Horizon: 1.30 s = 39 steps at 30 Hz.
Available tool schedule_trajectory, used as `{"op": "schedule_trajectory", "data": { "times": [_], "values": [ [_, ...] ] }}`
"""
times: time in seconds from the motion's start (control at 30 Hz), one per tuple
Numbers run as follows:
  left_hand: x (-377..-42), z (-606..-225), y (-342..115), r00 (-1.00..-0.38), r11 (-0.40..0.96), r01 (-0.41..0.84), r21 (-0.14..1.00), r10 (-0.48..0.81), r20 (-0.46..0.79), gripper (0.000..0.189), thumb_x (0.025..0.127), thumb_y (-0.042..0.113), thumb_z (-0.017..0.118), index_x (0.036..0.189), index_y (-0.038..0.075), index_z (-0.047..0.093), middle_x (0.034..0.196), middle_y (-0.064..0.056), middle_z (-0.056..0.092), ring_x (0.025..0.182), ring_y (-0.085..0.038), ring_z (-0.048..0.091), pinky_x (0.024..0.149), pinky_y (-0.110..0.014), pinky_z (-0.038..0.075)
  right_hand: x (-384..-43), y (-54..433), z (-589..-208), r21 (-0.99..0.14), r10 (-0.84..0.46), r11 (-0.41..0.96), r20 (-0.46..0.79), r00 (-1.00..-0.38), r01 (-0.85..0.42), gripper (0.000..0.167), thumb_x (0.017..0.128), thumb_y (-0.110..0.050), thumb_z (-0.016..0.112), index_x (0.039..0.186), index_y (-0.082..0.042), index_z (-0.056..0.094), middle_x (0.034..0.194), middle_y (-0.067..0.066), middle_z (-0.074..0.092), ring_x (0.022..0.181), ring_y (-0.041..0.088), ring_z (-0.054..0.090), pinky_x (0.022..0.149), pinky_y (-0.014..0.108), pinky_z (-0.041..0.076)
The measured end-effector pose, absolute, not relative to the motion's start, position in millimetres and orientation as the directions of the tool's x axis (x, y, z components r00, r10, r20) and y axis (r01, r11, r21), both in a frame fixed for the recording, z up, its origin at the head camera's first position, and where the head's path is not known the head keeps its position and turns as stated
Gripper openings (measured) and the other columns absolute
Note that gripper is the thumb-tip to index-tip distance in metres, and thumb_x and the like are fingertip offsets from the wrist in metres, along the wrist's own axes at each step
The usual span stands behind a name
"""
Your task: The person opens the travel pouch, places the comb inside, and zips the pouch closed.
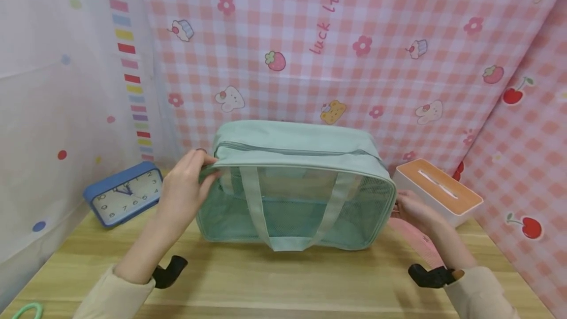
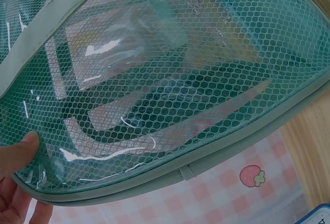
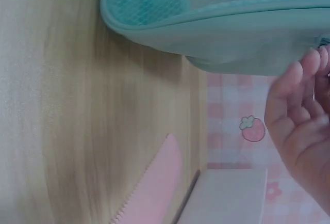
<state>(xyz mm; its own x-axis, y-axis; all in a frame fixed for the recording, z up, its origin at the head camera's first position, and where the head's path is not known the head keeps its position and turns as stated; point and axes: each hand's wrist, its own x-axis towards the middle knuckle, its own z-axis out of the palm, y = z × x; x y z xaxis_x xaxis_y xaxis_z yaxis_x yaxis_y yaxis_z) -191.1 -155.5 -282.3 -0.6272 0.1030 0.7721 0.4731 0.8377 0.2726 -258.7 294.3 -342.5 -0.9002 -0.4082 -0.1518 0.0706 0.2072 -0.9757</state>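
Note:
A mint-green mesh bag (image 1: 292,201) stands upright on the table, its strap handle (image 1: 328,215) hanging down the front. My left hand (image 1: 188,178) pinches its upper left corner, thumb in front against the mesh (image 2: 170,110) and fingers behind. Through that mesh, clear packets and pale strips show inside. Along the top runs a zipper (image 1: 288,150). At the bag's right side, my right hand (image 1: 414,208) has curled fingers (image 3: 294,74) at a small dark piece, seemingly the zipper pull; the thumb is hidden there.
A blue clock (image 1: 126,196) stands at the left. On the right are a tissue box (image 1: 438,186) with an orange lid and a pink saw-edged piece (image 3: 154,182). A green loop (image 1: 31,309) lies at the front left. Patterned cloth (image 1: 288,23) hangs close behind the bag.

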Motion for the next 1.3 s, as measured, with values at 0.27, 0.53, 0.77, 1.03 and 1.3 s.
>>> {"op": "schedule_trajectory", "data": {
  "times": [0.27, 0.53, 0.77, 1.03, 1.3],
  "values": [
    [-190, -283, -156, -0.623, 0.835, 0.477, 0.275, 0.1, 0.776, 0.026, 0.072, 0.002, 0.074, 0.092, 0.0, 0.059, 0.085, -0.011, 0.061, 0.08, -0.025, 0.061, 0.066, -0.038, 0.055, -257, 300, -325, -0.959, -0.245, 0.235, -0.218, -0.945, 0.16, 0.024, 0.095, -0.007, 0.042, 0.084, -0.013, 0.062, 0.07, -0.007, 0.067, 0.065, 0.002, 0.064, 0.064, 0.016, 0.055],
    [-187, -283, -157, -0.621, 0.843, 0.465, 0.273, 0.091, 0.778, 0.026, 0.071, 0.001, 0.074, 0.093, 0.0, 0.059, 0.086, -0.012, 0.061, 0.08, -0.026, 0.061, 0.066, -0.039, 0.055, -258, 303, -309, -0.936, -0.26, 0.3, -0.267, -0.928, 0.185, 0.021, 0.095, -0.004, 0.041, 0.104, 0.006, 0.057, 0.077, -0.006, 0.068, 0.074, 0.004, 0.066, 0.074, 0.02, 0.056],
    [-187, -283, -156, -0.612, 0.845, 0.467, 0.26, 0.096, 0.785, 0.027, 0.071, 0.001, 0.075, 0.092, 0.0, 0.059, 0.085, -0.012, 0.061, 0.079, -0.026, 0.062, 0.064, -0.038, 0.055, -254, 301, -298, -0.921, -0.202, 0.31, -0.306, -0.93, 0.235, 0.019, 0.093, -0.006, 0.048, 0.087, -0.005, 0.065, 0.073, -0.004, 0.068, 0.071, 0.006, 0.067, 0.072, 0.022, 0.057],
    [-189, -283, -154, -0.615, 0.846, 0.469, 0.255, 0.105, 0.782, 0.026, 0.071, 0.001, 0.075, 0.092, 0.0, 0.059, 0.086, -0.012, 0.061, 0.079, -0.026, 0.062, 0.064, -0.039, 0.055, -250, 303, -293, -0.946, -0.175, 0.172, -0.304, -0.936, 0.275, 0.029, 0.091, -0.008, 0.05, 0.069, -0.017, 0.067, 0.071, -0.004, 0.069, 0.07, 0.007, 0.068, 0.071, 0.021, 0.057],
    [-189, -283, -154, -0.623, 0.847, 0.466, 0.257, 0.108, 0.775, 0.026, 0.071, 0.002, 0.074, 0.092, 0.0, 0.059, 0.087, -0.012, 0.061, 0.08, -0.026, 0.062, 0.064, -0.038, 0.055, -249, 304, -294, -0.964, -0.178, 0.093, -0.263, -0.948, 0.25, 0.031, 0.092, -0.006, 0.048, 0.071, -0.016, 0.068, 0.069, -0.004, 0.07, 0.067, 0.005, 0.068, 0.067, 0.021, 0.057]
  ]
}}
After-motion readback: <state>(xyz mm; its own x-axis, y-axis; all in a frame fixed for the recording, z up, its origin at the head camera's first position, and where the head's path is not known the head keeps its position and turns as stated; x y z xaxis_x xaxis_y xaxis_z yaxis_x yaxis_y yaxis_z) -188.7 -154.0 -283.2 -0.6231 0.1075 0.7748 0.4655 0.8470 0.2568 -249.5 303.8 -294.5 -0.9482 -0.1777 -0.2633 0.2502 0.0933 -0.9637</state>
